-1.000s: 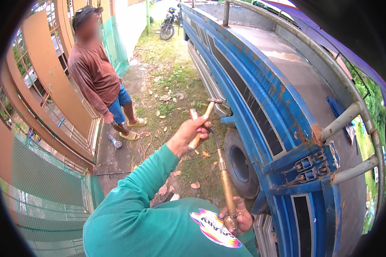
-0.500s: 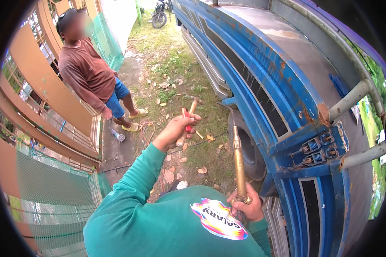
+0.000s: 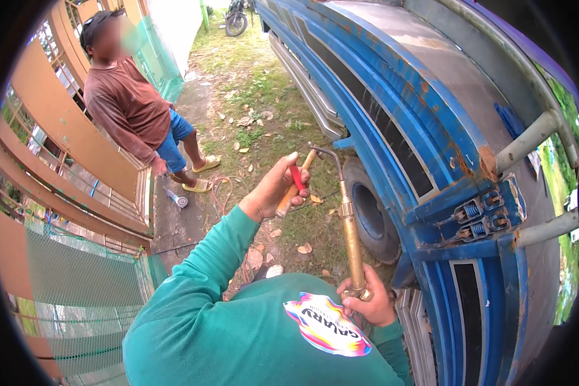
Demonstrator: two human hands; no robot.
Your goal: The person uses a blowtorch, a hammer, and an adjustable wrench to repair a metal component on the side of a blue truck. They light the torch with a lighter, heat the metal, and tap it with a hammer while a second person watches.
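My left hand [image 3: 271,192] is closed around a red lighter [image 3: 296,176] and the wooden handle of a hammer [image 3: 287,203]. The thumb lies at the lighter's upper end; whether there is a flame I cannot make out. In my right hand [image 3: 376,303] is a brass gas torch [image 3: 352,241], gripped low by its valves and held upright. Its thin dark neck bends left at the top, and the nozzle hangs close to the hammer's far end, above and to the right of the lighter. The hammer's head is largely hidden behind the nozzle.
A blue truck bed [image 3: 392,148] with rusty edges runs along my right, above a tyre [image 3: 370,209]. Left, a person [image 3: 132,106] in a brown shirt stands by a tan gate [image 3: 64,128]. An angle grinder [image 3: 176,198] and hoses [image 3: 220,193] lie on the ground.
The torch has turned, so its bent neck now shows pointing left, nearer the lighter. My left hand has shifted a little right and up with the lighter and hammer.
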